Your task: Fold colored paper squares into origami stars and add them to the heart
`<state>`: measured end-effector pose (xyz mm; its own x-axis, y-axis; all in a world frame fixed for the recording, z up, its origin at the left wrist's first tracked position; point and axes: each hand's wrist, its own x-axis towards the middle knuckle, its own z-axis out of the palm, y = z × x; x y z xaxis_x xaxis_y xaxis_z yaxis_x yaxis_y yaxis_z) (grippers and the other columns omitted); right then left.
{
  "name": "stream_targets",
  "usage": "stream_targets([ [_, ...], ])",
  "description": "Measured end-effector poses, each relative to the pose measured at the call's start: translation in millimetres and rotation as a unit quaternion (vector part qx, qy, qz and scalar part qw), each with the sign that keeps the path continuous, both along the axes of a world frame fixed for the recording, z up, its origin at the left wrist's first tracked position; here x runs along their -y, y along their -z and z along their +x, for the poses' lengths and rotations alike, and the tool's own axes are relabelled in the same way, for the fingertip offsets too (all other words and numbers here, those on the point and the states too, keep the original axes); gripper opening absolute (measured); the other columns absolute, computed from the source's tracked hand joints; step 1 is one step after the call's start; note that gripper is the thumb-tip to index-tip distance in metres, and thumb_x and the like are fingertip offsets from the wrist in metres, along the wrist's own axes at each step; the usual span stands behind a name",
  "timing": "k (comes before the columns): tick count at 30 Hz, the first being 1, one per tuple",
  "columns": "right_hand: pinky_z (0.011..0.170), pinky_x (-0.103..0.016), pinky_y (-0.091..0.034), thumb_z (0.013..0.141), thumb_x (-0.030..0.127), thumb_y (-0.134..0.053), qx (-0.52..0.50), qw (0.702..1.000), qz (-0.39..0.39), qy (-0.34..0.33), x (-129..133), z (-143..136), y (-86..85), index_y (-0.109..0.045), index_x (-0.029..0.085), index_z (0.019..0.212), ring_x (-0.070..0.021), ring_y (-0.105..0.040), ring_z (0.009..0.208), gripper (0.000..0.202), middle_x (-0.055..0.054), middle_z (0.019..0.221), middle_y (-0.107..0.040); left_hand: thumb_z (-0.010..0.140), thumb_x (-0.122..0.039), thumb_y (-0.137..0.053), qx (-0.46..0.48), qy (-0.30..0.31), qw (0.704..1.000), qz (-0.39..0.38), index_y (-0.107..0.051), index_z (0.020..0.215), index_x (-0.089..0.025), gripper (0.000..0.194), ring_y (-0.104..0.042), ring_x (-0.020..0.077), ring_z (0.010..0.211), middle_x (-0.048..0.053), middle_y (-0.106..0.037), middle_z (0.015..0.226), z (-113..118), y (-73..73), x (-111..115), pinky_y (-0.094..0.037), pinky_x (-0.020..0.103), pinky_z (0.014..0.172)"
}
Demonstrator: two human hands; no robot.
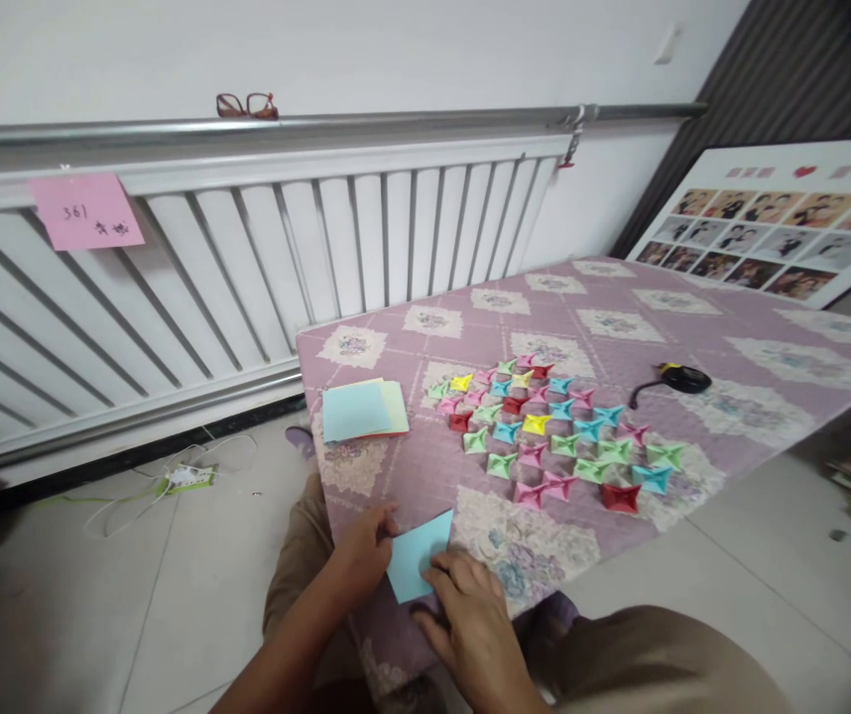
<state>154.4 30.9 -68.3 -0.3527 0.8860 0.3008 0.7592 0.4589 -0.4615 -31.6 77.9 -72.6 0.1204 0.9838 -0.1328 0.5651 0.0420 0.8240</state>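
Note:
A light blue sheet of paper lies at the near edge of the cloth-covered table. My left hand pinches its left edge with thumb and forefinger. On the opposite side, my right hand grips the sheet's lower right edge, fingertips resting on top and the thumb below, partly out of sight. Beyond my left hand sits a stack of coloured paper, with a blue sheet uppermost and pale yellow ones showing beneath. Several small folded paper shapes in pink, green, blue, yellow and red stand in rows farther right.
A black tape measure with a strap lies right of the folded shapes. The patterned tablecloth covers the table, which has a corner near the radiator. A photo board leans at the far end. Glasses rest on the pipe.

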Motion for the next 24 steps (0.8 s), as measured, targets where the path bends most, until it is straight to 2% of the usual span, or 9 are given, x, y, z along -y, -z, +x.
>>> stream_targets([
  [3,0.087,-0.04,-0.04,0.07,0.014,-0.068,0.002,1.0,-0.002,0.022,-0.9,-3.5,2.5,-0.062,0.027,0.09,-0.0255,-0.053,0.104,0.025,-0.002,0.104,-0.063,0.07,0.0,-0.036,0.015,0.009,1.0,0.008,-0.055,0.112,-0.018,0.049,-0.058,0.015,0.084,0.002,-0.062,0.095,-6.1,-2.7,3.9,-0.048,0.03,0.078],
  [7,0.085,-0.039,-0.04,0.072,0.011,-0.063,-0.006,0.999,0.012,0.039,-1.0,-5.9,8.3,-0.061,0.025,0.086,-0.0241,-0.054,0.1,0.02,-0.002,0.101,-0.064,0.066,0.001,-0.036,-0.04,0.021,0.994,0.096,-0.059,0.108,-0.019,0.052,-0.055,0.0205,0.101,0.006,-0.062,0.106,-18.3,-7.8,16.9,-0.043,0.039,0.092],
  [11,0.084,-0.037,-0.04,0.076,0.012,-0.061,-0.008,0.999,0.007,0.042,-1.0,-6.6,8.6,-0.061,0.026,0.086,-0.0224,-0.055,0.098,0.017,-0.001,0.1,-0.064,0.063,0.001,-0.041,-0.122,0.104,0.97,0.182,-0.057,0.115,-0.023,0.06,-0.049,0.0231,0.109,0.007,-0.055,0.118,-19.1,-14.8,31.8,-0.039,0.042,0.095],
  [13,0.082,-0.037,-0.039,0.077,0.014,-0.06,-0.011,0.999,0.003,0.044,-2.0,-6.6,8.2,-0.062,0.026,0.084,-0.022,-0.055,0.095,0.014,-0.001,0.099,-0.064,0.068,-0.003,-0.048,-0.144,0.119,0.965,0.187,-0.06,0.109,-0.024,0.047,-0.05,0.0239,0.105,0.007,-0.057,0.113,-14.4,-14.8,34.5,-0.039,0.042,0.092],
  [17,0.079,-0.035,-0.04,0.08,0.014,-0.057,-0.021,0.999,-0.001,0.042,-4.4,-5.3,11.5,-0.062,0.025,0.081,-0.0211,-0.055,0.089,0.012,-0.001,0.095,-0.063,0.079,-0.013,-0.054,-0.163,0.074,0.97,0.165,-0.065,0.085,-0.021,0.016,-0.053,0.0217,0.091,0.004,-0.061,0.092,-7.0,-8.1,29.5,-0.04,0.039,0.085],
  [21,0.079,-0.036,-0.039,0.082,0.014,-0.055,-0.016,0.999,0.003,0.048,-5.1,-3.5,16.8,-0.061,0.023,0.08,-0.0215,-0.053,0.087,0.011,-0.003,0.092,-0.061,0.08,-0.02,-0.058,-0.18,0.05,0.972,0.146,-0.065,0.078,-0.021,0.007,-0.053,0.0217,0.087,0.004,-0.06,0.086,-8.8,-6.5,23.5,-0.038,0.038,0.082],
  [24,0.077,-0.036,-0.039,0.083,0.016,-0.056,0.006,0.998,-0.01,0.061,-5.8,-3.3,16.5,-0.06,0.022,0.076,-0.0218,-0.052,0.084,0.009,-0.004,0.088,-0.058,0.081,-0.025,-0.058,-0.189,0.041,0.973,0.127,-0.065,0.076,-0.022,0.009,-0.053,0.0218,0.086,0.003,-0.06,0.084,-11.8,-10.9,21.0,-0.037,0.038,0.081],
])
